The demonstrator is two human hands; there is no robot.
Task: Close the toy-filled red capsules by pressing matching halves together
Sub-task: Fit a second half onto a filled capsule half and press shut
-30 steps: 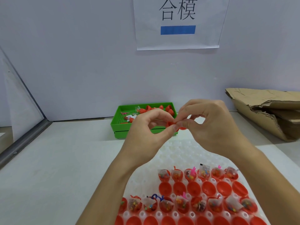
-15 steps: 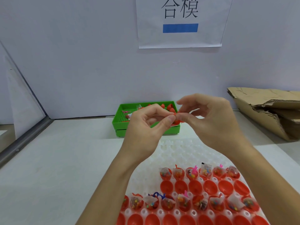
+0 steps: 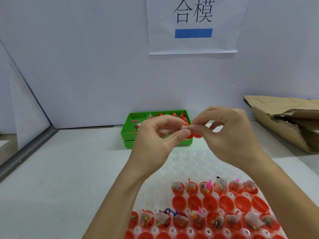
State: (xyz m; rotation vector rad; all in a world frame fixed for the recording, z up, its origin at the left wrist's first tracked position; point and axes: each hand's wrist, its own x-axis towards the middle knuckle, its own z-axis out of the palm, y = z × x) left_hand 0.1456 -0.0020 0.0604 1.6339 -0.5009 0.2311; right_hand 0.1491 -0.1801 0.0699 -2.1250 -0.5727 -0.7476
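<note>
**Two hands hold one red capsule above the tray**

The left hand and the right hand are raised together over the table, their fingertips meeting; between them they pinch a red capsule, of which only a small red part shows under the right thumb. The left thumb and forefinger are curled and press on a small clear toy packet at the top of the capsule; the right thumb and forefinger close on the same place from the other side; the other fingers of the right hand are bent above. I cannot tell if the two halves of the capsule are already joined, because the fingers hide the seam.

Below the hands lies a white moulded tray with many round pockets; its far pockets hold nothing. Nearer to the camera there is a row of filled red halves, each with a packet of coloured beads standing in it; just behind this row toward the camera is a row of empty red halves; then comes a second row of filled halves, one with a blue curly toy on it; more empty halves are at the bottom edge.

Behind the hands, near the wall, stands a green bin with some red capsules and small toys inside. On the right lies torn brown cardboard; on the wall hangs a white paper sign with two black characters and a blue bar.
</note>
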